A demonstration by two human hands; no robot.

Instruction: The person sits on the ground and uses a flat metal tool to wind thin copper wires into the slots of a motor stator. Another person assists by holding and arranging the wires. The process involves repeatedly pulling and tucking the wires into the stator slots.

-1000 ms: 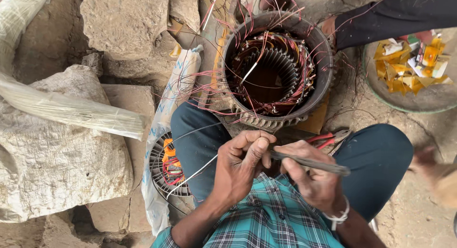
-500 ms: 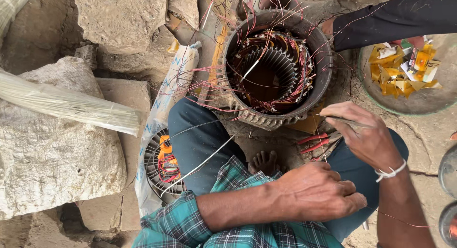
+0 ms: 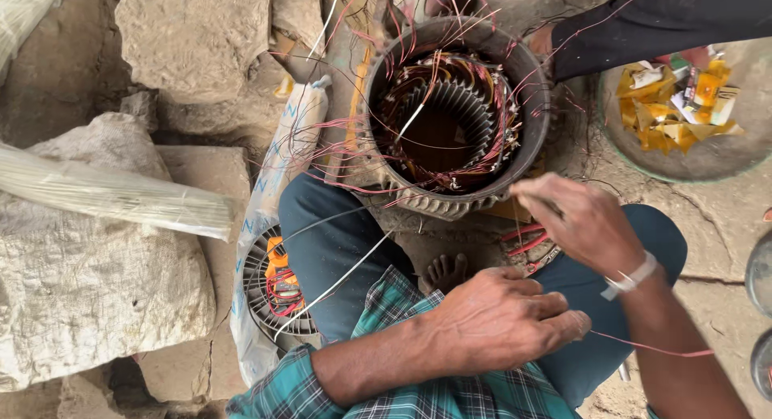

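Head view is showing one big motor stator (image 3: 454, 113) sitting on the ground between the person's knees, close for wiring. Right hand (image 3: 583, 222) is pinching together just beside its rim, maybe on thin wire, can't tell. Left hand (image 3: 503, 318) is resting loosely curled on the lap, holding nothing. A second, smaller stator (image 3: 277, 282) is lying left; one bowl (image 3: 683, 158) of yellow scraps is sitting right.

The scene is lit by soft, even daylight with only faint shadows and no glare, while the right hand (image 3: 583, 226) is smeared by motion blur and the edges are slightly stretched.
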